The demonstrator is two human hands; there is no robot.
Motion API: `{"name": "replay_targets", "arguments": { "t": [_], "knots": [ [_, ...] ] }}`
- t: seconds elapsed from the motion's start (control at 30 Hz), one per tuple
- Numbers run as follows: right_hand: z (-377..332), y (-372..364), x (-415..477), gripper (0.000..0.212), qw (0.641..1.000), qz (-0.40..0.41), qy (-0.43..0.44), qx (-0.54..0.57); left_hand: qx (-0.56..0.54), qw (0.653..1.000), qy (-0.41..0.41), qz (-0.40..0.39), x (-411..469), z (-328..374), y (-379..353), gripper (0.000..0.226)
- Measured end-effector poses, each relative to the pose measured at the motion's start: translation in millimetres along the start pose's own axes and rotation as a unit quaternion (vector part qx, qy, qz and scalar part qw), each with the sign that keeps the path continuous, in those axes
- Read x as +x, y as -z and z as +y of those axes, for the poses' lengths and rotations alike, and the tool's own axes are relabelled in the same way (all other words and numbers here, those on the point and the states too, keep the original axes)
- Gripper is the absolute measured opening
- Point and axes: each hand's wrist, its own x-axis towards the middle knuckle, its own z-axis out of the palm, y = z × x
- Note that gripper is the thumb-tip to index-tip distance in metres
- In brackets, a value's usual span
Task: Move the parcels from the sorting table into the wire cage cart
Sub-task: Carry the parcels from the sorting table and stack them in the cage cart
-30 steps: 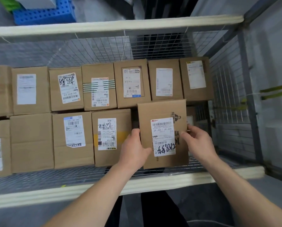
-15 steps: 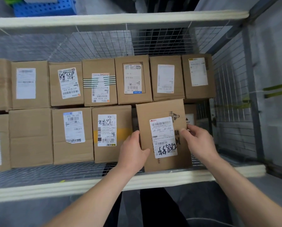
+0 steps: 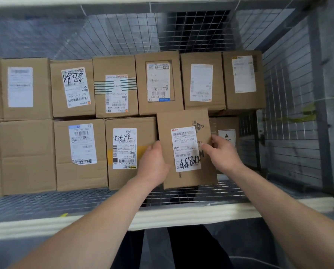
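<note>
I look down into the wire cage cart (image 3: pixel 201 33), where two rows of brown cardboard parcels lie label-up. A narrow parcel (image 3: pixel 183 121) with a white label and black handwriting sits in the near row, right of centre. My left hand (image 3: pixel 152 164) grips its left edge and my right hand (image 3: pixel 223 152) grips its right edge. It lies against a handwritten-label parcel (image 3: pixel 131 152) on its left. A lower box (image 3: pixel 227 129) with a "HEAVY" sticker shows under its right side.
The cart's padded cream front rail (image 3: pixel 181 214) runs across below my forearms. Wire mesh walls (image 3: pixel 290 133) close the right side and back. The far row (image 3: pixel 158 82) holds several labelled boxes. A gap remains at the near right corner beside the mesh.
The view has tilted down and closer to the cart. Both hands keep hold of the narrow parcel, which has settled lower beside the handwritten-label box.
</note>
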Motion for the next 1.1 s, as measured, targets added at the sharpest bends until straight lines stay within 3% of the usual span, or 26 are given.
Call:
{"name": "replay_targets", "arguments": {
  "t": [0.37, 0.57, 1.1],
  "knots": [
    [9.4, 3.2, 8.9, 0.058, 0.998, -0.012, -0.004, 0.063, 0.012, 0.999, 0.015, 0.032, 3.4, -2.5, -9.8, 0.048],
    [5.8, -1.9, 20.7, 0.068, 0.999, 0.004, -0.013, 0.031, 0.008, 0.999, 0.016, 0.035, 5.2, 2.2, -9.2, 0.048],
    [4.1, -4.9, 26.0, 0.063, 0.999, 0.031, -0.028, 0.03, 0.022, 0.999, 0.007, 0.035, 3.2, 8.3, -4.8, 0.049]
  ]
}}
